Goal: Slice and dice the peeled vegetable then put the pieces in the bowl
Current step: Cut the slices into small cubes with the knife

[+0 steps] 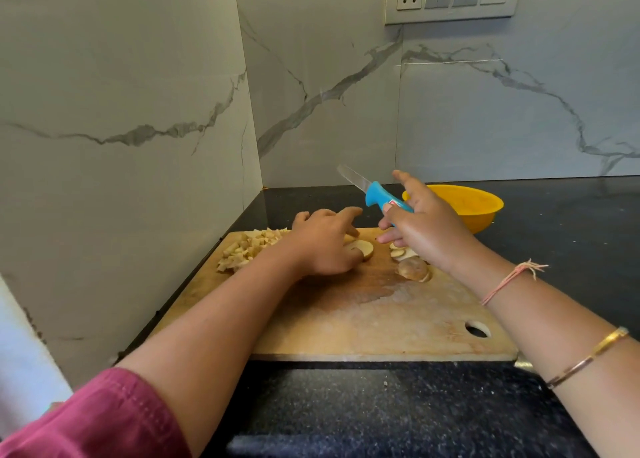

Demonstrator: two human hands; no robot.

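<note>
My left hand [325, 246] pinches the pale round vegetable slices [364, 248] mid wooden chopping board [363, 319]. My right hand [426, 229] grips the blue-handled knife [377, 196], blade raised. Slices look firm, likely slippery: I'd hold the edges, fingertips tucked.

Dark speckled counter [381, 405], wooden cutting board [363, 319], yellow bowl [474, 208]

On the cutting board [363, 312] a round slice [364, 247] is half covered by the left hand [322, 246]; the knife [375, 194] and the bowl [474, 205] beyond the board are partly hidden by the right hand [426, 225].
</note>
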